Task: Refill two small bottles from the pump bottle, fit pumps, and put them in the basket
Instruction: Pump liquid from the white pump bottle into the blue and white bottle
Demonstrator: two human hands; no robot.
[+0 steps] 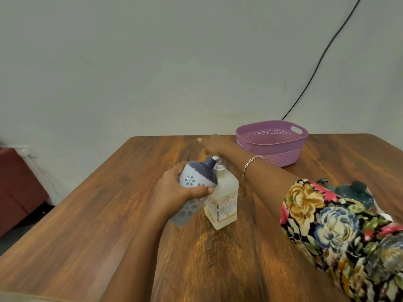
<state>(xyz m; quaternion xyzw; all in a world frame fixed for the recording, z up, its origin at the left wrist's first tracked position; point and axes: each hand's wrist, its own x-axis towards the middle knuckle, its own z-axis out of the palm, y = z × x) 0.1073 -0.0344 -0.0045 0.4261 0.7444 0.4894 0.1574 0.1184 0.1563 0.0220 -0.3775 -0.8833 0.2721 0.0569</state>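
Purple-topped small bottle (192, 179) tilts in left hand (174, 196) beside pump bottle (225, 192)

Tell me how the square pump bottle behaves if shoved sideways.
The pump bottle is tall on a small square base, so a high shove would probably tip it; its flat sides shouldn't roll. It seems to hold liquid, so likely weighty. The right hand on its pump probably steadies it.

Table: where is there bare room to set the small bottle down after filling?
Bare wood of the table lies wide left of the left hand and its small bottle, and along the near edge before the pump bottle. The strip between pump bottle and basket is crossed by the right forearm. Crowded at right: a teal bottle behind the sleeve.
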